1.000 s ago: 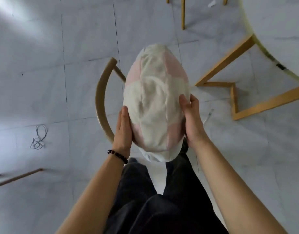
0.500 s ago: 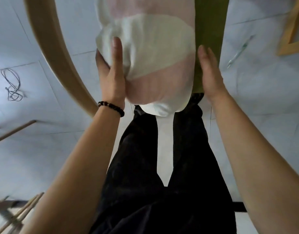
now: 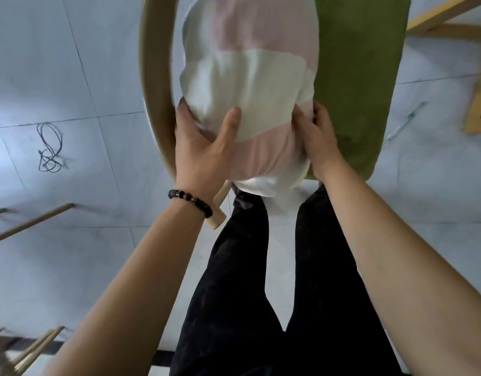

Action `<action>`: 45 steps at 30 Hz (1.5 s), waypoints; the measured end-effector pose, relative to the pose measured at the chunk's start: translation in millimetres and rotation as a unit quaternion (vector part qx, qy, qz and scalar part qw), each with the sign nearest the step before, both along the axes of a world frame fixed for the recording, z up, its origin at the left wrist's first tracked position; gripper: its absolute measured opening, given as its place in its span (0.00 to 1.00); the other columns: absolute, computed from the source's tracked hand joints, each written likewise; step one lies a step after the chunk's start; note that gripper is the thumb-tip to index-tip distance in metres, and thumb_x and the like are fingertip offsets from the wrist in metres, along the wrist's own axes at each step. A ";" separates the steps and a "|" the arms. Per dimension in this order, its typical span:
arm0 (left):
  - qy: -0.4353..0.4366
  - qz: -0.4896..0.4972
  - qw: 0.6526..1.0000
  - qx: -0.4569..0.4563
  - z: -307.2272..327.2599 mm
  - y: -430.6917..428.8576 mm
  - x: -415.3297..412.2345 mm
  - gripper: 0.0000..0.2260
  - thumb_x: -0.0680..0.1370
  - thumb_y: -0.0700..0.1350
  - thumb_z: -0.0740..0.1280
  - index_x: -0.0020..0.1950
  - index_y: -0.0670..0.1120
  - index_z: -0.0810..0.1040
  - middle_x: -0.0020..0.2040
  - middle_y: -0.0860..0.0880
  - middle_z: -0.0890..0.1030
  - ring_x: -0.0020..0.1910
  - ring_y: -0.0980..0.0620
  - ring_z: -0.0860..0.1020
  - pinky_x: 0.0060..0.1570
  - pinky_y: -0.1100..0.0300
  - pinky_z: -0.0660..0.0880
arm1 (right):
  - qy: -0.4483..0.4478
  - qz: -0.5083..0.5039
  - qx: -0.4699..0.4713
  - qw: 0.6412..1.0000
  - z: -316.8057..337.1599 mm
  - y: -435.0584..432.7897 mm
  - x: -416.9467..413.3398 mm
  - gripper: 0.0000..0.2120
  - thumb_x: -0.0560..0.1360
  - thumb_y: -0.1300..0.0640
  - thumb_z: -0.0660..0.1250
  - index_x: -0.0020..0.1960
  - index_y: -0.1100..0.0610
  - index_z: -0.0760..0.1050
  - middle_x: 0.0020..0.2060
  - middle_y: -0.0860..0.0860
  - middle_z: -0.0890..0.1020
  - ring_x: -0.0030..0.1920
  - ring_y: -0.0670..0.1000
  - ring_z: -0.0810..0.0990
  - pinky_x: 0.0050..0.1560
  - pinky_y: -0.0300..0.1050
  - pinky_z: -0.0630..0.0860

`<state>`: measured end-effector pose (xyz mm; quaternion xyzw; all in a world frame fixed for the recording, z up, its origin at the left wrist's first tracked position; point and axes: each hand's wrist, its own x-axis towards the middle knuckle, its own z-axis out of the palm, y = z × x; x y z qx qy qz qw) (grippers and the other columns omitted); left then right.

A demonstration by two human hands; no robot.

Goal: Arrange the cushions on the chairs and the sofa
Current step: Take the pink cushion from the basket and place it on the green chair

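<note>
**Checked cushion held at chair, both hands**

Head view.

- Cushion (image 3: 250, 85): plump, in pink and white blocks, soft wrinkled cover. It stands on end over the left part of the chair's green seat (image 3: 364, 77), its left side close against the curved wooden backrest (image 3: 155, 77). The lower end overhangs the near edge of the seat. Whether it rests on the seat with its full weight cannot be told.
- Left hand (image 3: 204, 153): grips the cushion's lower left side, thumb laid across the front face, fingers wrapped round the side between cushion and backrest.
- Right hand (image 3: 318, 139): grips the lower right side, fingers curled into the fabric, just above the green seat.
- Bead bracelet (image 3: 190, 200): dark, on the left wrist.
- Wooden peg end (image 3: 217, 215): pale, round, projecting below the backrest beside the left wrist.
- Black trousers (image 3: 261, 294): the person's legs, directly below the cushion.
- Tiled floor (image 3: 57, 63): pale grey.
- Dark cable (image 3: 49, 147): a loose coil on the tiles, well left of the chair.
- Yellow wooden frame (image 3: 478, 104): at the right edge, apart from the seat.
</note>
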<state>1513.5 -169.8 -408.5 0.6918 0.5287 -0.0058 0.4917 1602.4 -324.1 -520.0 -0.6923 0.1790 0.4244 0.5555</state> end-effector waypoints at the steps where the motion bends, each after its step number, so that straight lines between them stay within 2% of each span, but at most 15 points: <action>1: -0.006 -0.006 1.000 0.009 -4.3 -0.6 0.2 0.25 0.76 0.50 0.72 0.70 0.47 0.70 0.61 0.54 0.79 0.59 0.62 0.79 0.59 0.64 0.76 | 0.004 -0.004 -0.002 1.000 -7.4 2.9 0.6 0.36 0.71 0.39 0.73 0.74 0.51 0.66 0.63 0.45 0.79 0.61 0.45 0.79 0.65 0.46 0.76; 6: -0.020 -0.001 0.999 0.045 -15.5 -1.1 1.4 0.38 0.75 0.50 0.70 0.80 0.42 0.56 0.73 0.46 0.70 0.71 0.51 0.71 0.71 0.52 0.70 | 0.008 -0.009 0.008 1.000 -16.9 -4.0 1.8 0.41 0.67 0.34 0.73 0.73 0.51 0.66 0.64 0.45 0.79 0.61 0.43 0.80 0.60 0.41 0.77; 8: -0.030 -0.052 0.988 0.142 -7.1 -6.6 4.1 0.38 0.76 0.48 0.69 0.80 0.37 0.54 0.76 0.41 0.67 0.75 0.46 0.67 0.74 0.51 0.65 | -0.011 0.008 0.010 1.000 -14.2 -10.2 -0.3 0.35 0.71 0.34 0.71 0.72 0.51 0.69 0.63 0.43 0.80 0.60 0.39 0.80 0.62 0.39 0.76; 10: -0.057 -0.169 0.935 0.306 4.2 -12.0 16.0 0.32 0.78 0.44 0.68 0.77 0.33 0.61 0.76 0.33 0.65 0.77 0.36 0.63 0.76 0.47 0.61 | -0.051 0.054 -0.002 0.997 -10.7 -13.9 -3.3 0.26 0.78 0.40 0.67 0.71 0.52 0.71 0.61 0.40 0.80 0.59 0.34 0.79 0.60 0.33 0.75; 12: -0.074 -0.297 0.865 0.399 8.4 -12.9 39.2 0.25 0.79 0.43 0.65 0.75 0.36 0.68 0.74 0.32 0.66 0.76 0.32 0.63 0.75 0.41 0.60 | -0.088 0.102 -0.013 0.991 -9.4 -18.1 -7.8 0.30 0.80 0.37 0.63 0.76 0.52 0.67 0.66 0.45 0.78 0.66 0.39 0.76 0.67 0.40 0.73; 14: -0.008 -0.423 0.809 0.408 5.3 -11.8 67.4 0.24 0.81 0.48 0.59 0.77 0.44 0.68 0.77 0.36 0.65 0.78 0.35 0.61 0.76 0.36 0.56 | -0.126 0.155 -0.053 0.978 -6.1 -20.1 -12.2 0.37 0.79 0.32 0.58 0.81 0.50 0.56 0.76 0.52 0.67 0.76 0.50 0.66 0.76 0.52 0.63; 17: 0.086 -0.560 0.713 0.412 -18.5 -5.7 101.8 0.27 0.82 0.57 0.49 0.80 0.50 0.59 0.80 0.41 0.60 0.80 0.39 0.56 0.76 0.33 0.47 | -0.144 0.173 -0.074 0.972 -1.3 -19.2 -26.2 0.38 0.80 0.34 0.52 0.83 0.50 0.45 0.82 0.56 0.51 0.81 0.54 0.50 0.79 0.50 0.50; 19: 0.115 -0.600 0.678 0.408 -40.7 6.2 112.6 0.29 0.82 0.62 0.47 0.81 0.51 0.56 0.81 0.41 0.57 0.80 0.39 0.55 0.76 0.32 0.45 | -0.148 0.186 -0.071 0.969 -5.2 -17.2 -40.1 0.40 0.78 0.30 0.49 0.82 0.47 0.40 0.82 0.55 0.45 0.82 0.55 0.45 0.79 0.51 0.45; 22: 0.162 -0.625 0.647 0.406 -68.2 28.5 110.1 0.30 0.82 0.64 0.45 0.81 0.53 0.54 0.82 0.41 0.52 0.81 0.39 0.51 0.75 0.31 0.45 | -0.116 0.232 -0.078 0.963 -27.2 -25.2 -55.3 0.41 0.75 0.26 0.48 0.80 0.39 0.35 0.82 0.56 0.43 0.82 0.59 0.45 0.79 0.59 0.47; 27: 0.156 -0.620 0.657 0.400 -64.7 25.9 95.0 0.29 0.82 0.62 0.47 0.81 0.49 0.56 0.82 0.38 0.50 0.81 0.37 0.49 0.75 0.30 0.45 | -0.086 0.285 -0.072 0.952 -42.2 -37.8 -46.2 0.41 0.73 0.24 0.52 0.77 0.31 0.33 0.82 0.55 0.46 0.81 0.61 0.47 0.78 0.66 0.51; 30: 0.142 -0.593 0.680 0.407 -54.1 11.1 81.6 0.31 0.83 0.63 0.48 0.81 0.48 0.55 0.81 0.35 0.49 0.81 0.34 0.48 0.74 0.29 0.43 | -0.105 0.265 -0.048 0.957 -32.3 -43.4 -32.8 0.35 0.78 0.29 0.51 0.80 0.37 0.44 0.81 0.53 0.52 0.80 0.57 0.55 0.77 0.62 0.57; 33: 0.137 -0.587 0.684 0.410 -48.2 -4.7 54.9 0.34 0.82 0.66 0.50 0.82 0.48 0.53 0.81 0.35 0.49 0.80 0.34 0.47 0.74 0.29 0.42 | -0.161 0.213 -0.073 0.961 -22.6 -45.6 -19.2 0.28 0.83 0.37 0.48 0.80 0.47 0.56 0.79 0.54 0.60 0.77 0.54 0.63 0.75 0.54 0.63; 36: 0.149 -0.570 0.696 0.411 -51.5 -14.5 22.5 0.35 0.81 0.64 0.55 0.82 0.45 0.54 0.81 0.35 0.50 0.80 0.33 0.49 0.73 0.28 0.44 | -0.204 0.166 -0.118 0.958 -23.7 -30.0 1.9 0.29 0.85 0.43 0.49 0.82 0.55 0.52 0.81 0.56 0.57 0.80 0.54 0.57 0.76 0.49 0.57; 40: 0.147 -0.553 0.710 0.411 -58.1 -15.0 6.3 0.35 0.82 0.63 0.56 0.82 0.45 0.54 0.81 0.36 0.51 0.80 0.34 0.50 0.74 0.29 0.45 | -0.285 0.161 -0.086 0.941 -31.5 17.8 41.6 0.33 0.84 0.41 0.49 0.82 0.58 0.48 0.82 0.59 0.52 0.81 0.57 0.51 0.76 0.42 0.48; 45: 0.156 -0.554 0.707 0.411 -64.0 -10.8 6.4 0.34 0.83 0.63 0.54 0.82 0.46 0.53 0.82 0.37 0.51 0.81 0.35 0.49 0.75 0.31 0.44 | -0.288 0.249 -0.074 0.922 -47.9 60.0 79.7 0.33 0.84 0.41 0.49 0.83 0.56 0.46 0.82 0.61 0.48 0.82 0.58 0.47 0.80 0.49 0.46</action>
